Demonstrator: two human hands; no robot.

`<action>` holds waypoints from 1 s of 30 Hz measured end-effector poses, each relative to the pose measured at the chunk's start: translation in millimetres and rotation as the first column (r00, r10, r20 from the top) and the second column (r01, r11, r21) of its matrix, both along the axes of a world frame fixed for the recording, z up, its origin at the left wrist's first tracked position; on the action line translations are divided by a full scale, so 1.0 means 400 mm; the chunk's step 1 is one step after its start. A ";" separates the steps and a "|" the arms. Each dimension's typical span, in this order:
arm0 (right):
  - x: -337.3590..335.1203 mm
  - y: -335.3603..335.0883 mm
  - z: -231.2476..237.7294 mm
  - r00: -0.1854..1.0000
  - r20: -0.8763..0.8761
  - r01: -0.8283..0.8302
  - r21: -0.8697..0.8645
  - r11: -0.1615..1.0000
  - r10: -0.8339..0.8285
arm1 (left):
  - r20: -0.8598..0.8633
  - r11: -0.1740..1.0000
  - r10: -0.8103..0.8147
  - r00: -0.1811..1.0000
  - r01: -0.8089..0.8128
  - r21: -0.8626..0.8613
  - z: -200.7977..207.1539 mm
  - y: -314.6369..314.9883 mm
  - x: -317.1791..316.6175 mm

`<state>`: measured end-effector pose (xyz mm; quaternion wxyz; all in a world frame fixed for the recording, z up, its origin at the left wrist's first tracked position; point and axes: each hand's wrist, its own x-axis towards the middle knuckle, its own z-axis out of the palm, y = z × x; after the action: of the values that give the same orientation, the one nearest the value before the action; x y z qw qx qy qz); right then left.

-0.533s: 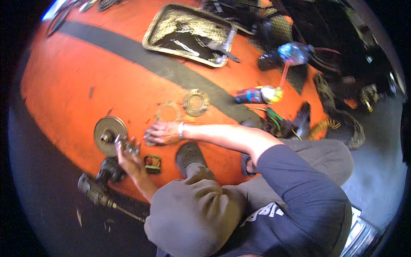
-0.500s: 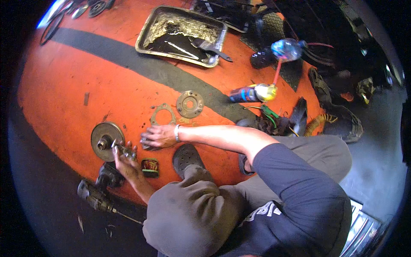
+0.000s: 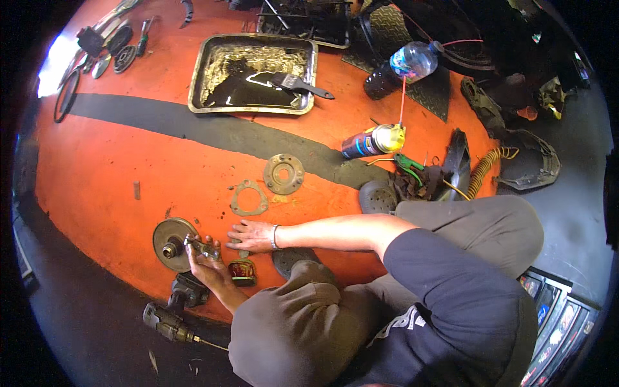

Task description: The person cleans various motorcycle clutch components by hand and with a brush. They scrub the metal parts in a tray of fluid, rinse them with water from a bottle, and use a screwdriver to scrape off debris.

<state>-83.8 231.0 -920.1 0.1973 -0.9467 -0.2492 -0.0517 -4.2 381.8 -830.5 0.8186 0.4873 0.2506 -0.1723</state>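
Observation:
My left hand (image 3: 210, 269) is palm up, fingers curled round a few small shiny metal parts (image 3: 206, 248), whose exact kind I cannot make out. Just beyond it a round metal disc with a raised threaded hub (image 3: 171, 251) lies on the orange floor. My right hand (image 3: 253, 237), with a bracelet at the wrist, reaches across with its fingers stretched and spread low over the floor. A small greyish piece (image 3: 243, 250) shows beneath it. Close to both hands sits a small square tin with red contents (image 3: 243, 271). Beyond the right hand lie a triangular gasket (image 3: 260, 205) and a round bolt-holed plate (image 3: 284, 174).
A cordless power tool (image 3: 169, 321) lies at the near left. Farther off are a metal tray (image 3: 195, 90) of dark liquid with a brush (image 3: 300, 84), a spray can (image 3: 364, 143) and a plastic bottle (image 3: 416, 59). A yellow coiled hose (image 3: 483, 169) lies to the right.
My right hand's fingers have gone from curled over a dark piece to spread out. My left hand still holds the metal parts. The whole view has shifted.

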 end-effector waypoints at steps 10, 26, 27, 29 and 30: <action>0.074 0.013 0.060 0.914 -0.389 0.154 0.066 0.986 -0.117 | 0.059 0.999 0.003 0.998 -0.005 0.040 0.025 0.006 0.030; 0.011 -0.054 -0.020 0.974 -0.178 0.180 0.216 0.960 -0.143 | 0.078 0.962 -0.175 0.982 0.187 -0.199 0.004 -0.116 0.079; 0.032 -0.069 0.003 0.927 -0.354 0.226 0.260 0.939 -0.125 | 0.090 0.961 -0.168 0.982 0.184 -0.205 0.016 -0.111 0.092; 0.083 -0.067 0.084 0.807 -0.590 0.258 0.342 0.904 -0.007 | 0.117 0.975 -0.118 0.986 0.138 -0.177 0.046 -0.100 0.132; 0.096 -0.088 0.108 0.816 -0.577 0.253 0.318 0.914 -0.025 | 0.128 0.974 -0.105 0.986 0.128 -0.187 0.062 -0.123 0.146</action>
<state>-45.4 195.8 -877.0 0.4371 -0.8788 -0.0939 0.1671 54.4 332.5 -805.5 0.8640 0.4282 0.1552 -0.2148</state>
